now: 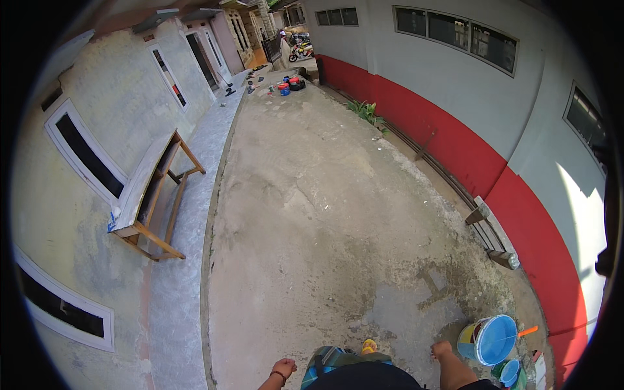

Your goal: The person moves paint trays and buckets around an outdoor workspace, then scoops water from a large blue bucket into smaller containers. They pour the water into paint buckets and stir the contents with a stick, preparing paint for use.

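Note:
My left hand (284, 368) hangs low at the bottom middle, fingers curled in, a dark band round its wrist; no object shows in it. Out to the right, my right hand (441, 350) is also curled closed, with nothing visible in it. It is nearest to a large paint bucket (469, 340) with a blue inside, but a gap separates them. An orange handle (528, 331) sticks out beside the bucket's rim. Just below stands a small blue-rimmed pail (510, 372). A foot in a yellow sandal (369, 346) shows beneath my checked clothing.
A wooden bench-like table (151, 175) stands along the left wall on a tiled strip (180, 286). Wooden rails (487, 234) lie by the red-and-grey wall (448, 123) at right. Farther off are blue and red containers (289, 86), footwear (251, 87) and a motorbike (301, 53).

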`<state>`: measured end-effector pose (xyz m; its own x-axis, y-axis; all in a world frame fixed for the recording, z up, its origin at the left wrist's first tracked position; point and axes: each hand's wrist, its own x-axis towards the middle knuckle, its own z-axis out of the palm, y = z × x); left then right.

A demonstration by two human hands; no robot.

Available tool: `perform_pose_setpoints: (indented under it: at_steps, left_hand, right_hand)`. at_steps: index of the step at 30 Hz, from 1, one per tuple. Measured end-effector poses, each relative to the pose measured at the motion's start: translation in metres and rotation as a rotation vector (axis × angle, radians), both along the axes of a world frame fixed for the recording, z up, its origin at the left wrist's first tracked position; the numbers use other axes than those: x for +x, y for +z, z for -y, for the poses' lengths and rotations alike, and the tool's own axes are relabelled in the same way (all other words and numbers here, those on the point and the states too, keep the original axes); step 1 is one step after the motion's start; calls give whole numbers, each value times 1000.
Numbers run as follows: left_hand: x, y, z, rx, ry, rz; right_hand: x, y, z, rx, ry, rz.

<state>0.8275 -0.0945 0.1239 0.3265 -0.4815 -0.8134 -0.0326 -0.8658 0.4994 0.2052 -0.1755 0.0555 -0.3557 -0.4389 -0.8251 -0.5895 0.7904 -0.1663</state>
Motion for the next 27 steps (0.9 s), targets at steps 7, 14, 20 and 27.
perform_pose_setpoints:
  at_steps: [7, 14, 20, 27]
  left_hand:
    - [144, -89, 95, 365, -115, -43]
    - [284, -77, 417, 318, -903, 201]
    - [334, 32, 834, -343, 181, 118]
    - [313, 40, 1127, -96, 91, 11]
  right_hand:
    - [179, 95, 510, -858, 122, 299]
    - [266, 56, 620, -317, 375, 35]
    - [241, 4, 625, 458, 229, -15]
    - [267, -13, 954, 386, -311, 92]
